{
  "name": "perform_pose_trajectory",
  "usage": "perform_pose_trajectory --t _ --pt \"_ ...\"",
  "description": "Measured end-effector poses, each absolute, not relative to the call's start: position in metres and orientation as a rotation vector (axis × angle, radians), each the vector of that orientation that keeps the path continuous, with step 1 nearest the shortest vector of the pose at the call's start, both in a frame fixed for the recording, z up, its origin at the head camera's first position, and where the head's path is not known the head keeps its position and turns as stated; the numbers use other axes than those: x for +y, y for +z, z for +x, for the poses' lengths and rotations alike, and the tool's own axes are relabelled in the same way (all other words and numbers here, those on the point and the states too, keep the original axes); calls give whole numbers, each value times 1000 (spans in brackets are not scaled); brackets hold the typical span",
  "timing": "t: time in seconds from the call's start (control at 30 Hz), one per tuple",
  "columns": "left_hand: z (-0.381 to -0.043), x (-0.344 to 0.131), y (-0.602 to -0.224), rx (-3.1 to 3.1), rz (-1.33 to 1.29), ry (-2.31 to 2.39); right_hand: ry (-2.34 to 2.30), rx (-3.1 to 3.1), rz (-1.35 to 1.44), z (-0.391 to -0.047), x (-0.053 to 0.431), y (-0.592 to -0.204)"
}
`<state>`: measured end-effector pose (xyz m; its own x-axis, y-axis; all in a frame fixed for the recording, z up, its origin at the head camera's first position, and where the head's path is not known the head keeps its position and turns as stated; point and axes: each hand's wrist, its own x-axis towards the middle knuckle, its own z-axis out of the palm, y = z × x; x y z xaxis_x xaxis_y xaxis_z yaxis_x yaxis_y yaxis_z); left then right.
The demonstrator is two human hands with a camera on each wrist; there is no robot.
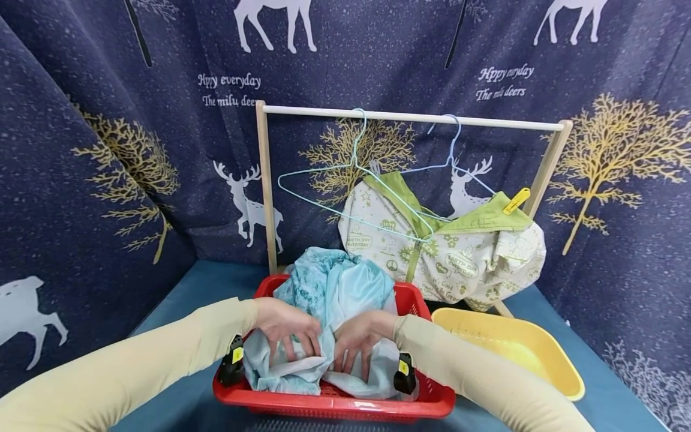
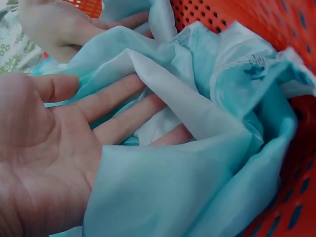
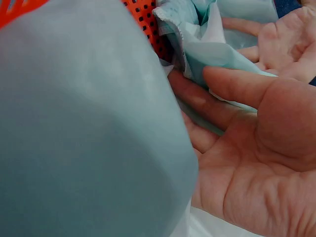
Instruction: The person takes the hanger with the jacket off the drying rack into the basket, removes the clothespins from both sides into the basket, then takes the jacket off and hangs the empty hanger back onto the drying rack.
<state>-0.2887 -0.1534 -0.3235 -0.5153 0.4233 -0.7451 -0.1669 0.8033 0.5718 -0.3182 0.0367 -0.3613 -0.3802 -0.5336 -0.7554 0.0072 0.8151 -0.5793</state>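
A light-blue and white tie-dyed garment (image 1: 318,282) of thin, silky cloth lies crumpled in a red perforated basket (image 1: 335,402). My left hand (image 1: 288,327) reaches into its near left part; in the left wrist view that hand (image 2: 49,143) has its palm up and fingers extended, fingertips tucked under a fold. Close beside it, my right hand (image 1: 364,336) is among the folds on the right. Seen from the right wrist, that hand (image 3: 247,153) has a straight thumb along the cloth, and its fingertips are hidden behind a loose fold.
Behind the basket stands a wooden rack with a white bar (image 1: 410,117). A bare light-blue hanger (image 1: 353,162) and a hanger holding a white-and-green printed jacket (image 1: 459,258) hang there. A yellow clip (image 1: 516,201) grips the jacket; a yellow basin (image 1: 507,336) sits at right.
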Motion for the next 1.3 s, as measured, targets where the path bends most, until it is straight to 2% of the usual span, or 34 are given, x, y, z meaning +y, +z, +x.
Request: perform_pose_trajectory --t 0.4,0.6,0.97,1.1,1.3 --pt "-294 -149 -335 2001 144 721 -560 1942 -497 -313 40 -357" --pt "-298 -149 -339 1976 168 714 -402 1988 -660 -316 41 -335" --pt "-303 -152 -339 1930 213 706 -492 2192 -932 -342 62 -260" --pt "-302 -153 -343 1948 219 716 -658 2338 -872 -355 68 -252" --pt "-302 -154 -347 1982 245 704 -771 2625 -814 -374 66 -260"
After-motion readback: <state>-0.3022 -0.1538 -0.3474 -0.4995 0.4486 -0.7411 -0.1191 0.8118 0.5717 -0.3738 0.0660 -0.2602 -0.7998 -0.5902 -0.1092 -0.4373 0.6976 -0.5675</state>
